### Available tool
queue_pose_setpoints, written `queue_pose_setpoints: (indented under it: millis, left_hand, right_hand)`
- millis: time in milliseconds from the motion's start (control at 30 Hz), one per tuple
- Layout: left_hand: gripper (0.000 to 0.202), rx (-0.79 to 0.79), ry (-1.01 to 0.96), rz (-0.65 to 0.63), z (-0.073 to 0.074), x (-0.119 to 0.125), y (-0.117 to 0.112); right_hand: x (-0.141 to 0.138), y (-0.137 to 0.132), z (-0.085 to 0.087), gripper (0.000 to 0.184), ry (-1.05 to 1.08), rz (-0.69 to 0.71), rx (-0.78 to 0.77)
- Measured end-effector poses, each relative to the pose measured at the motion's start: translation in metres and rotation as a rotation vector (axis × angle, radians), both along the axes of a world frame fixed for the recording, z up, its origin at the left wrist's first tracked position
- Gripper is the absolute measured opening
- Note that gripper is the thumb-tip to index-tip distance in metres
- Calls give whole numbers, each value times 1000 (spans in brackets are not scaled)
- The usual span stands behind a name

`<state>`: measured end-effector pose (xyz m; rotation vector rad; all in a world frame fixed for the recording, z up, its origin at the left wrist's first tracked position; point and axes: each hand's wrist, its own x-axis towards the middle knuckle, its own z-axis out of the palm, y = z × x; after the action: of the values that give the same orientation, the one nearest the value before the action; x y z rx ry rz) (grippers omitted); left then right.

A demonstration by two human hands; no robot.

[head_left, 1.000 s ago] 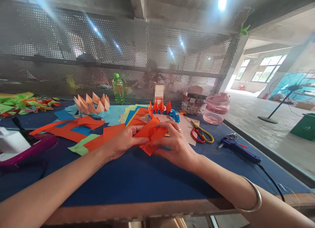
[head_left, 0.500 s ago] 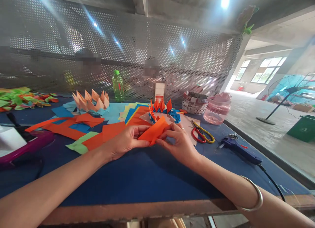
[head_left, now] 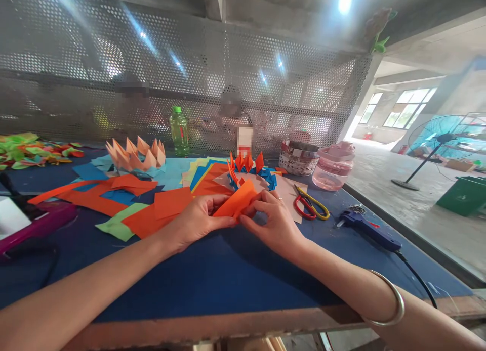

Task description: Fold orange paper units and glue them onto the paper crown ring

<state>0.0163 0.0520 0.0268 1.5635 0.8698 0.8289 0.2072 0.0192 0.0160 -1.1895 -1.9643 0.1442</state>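
Both hands pinch one folded orange paper piece (head_left: 237, 202) just above the blue table top (head_left: 212, 275). My left hand (head_left: 197, 222) grips its lower left edge with thumb and fingers. My right hand (head_left: 273, 222), with a ring on one finger and a metal bangle at the wrist, presses the right side of the fold. Right behind the paper stands a ring of orange and blue folded points (head_left: 248, 171) on a pale sheet.
Loose orange, blue and green paper sheets (head_left: 125, 202) lie to the left, with a peach paper crown (head_left: 132, 156) and a green bottle (head_left: 178, 131) behind. Scissors (head_left: 309, 204), a blue glue gun (head_left: 366, 224), a pink jar (head_left: 334, 166) and a basket sit to the right. A perforated metal screen backs the table.
The orange paper went from a wider open shape to a narrower folded strip between my hands. Both hands drew closer together and the view shifted slightly.
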Motion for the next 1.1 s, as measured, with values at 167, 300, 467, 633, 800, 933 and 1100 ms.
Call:
queue_pose_setpoints:
  millis: [167,300,467,633,800,933,1100]
  left_hand:
    - [31,-48,-56,46,6,2,-5]
    - [26,-53,-59,72,10,3,-7]
    - [35,-72,-89,100,12,2,-6]
    - [35,-33,-55,106,15,2,-7]
    - [37,-20,-58,109,16,1,-8]
    - [38,-39,-63,105,16,0,-9]
    - [37,-33,-64,97,17,1,-10]
  right_hand:
    - [-1,-1,2,12,39,-11,3]
    - [-1,1,1,39,199,-100,-5]
    - [-1,5,-3,79,449,-73,-270]
    - [-1,5,-4,40,428,201,-514]
    - [-2,2,-3,39,531,292,-569]
    - [-2,1,-2,40,534,292,-542]
    - [-2,4,-5,40,542,319,-496]
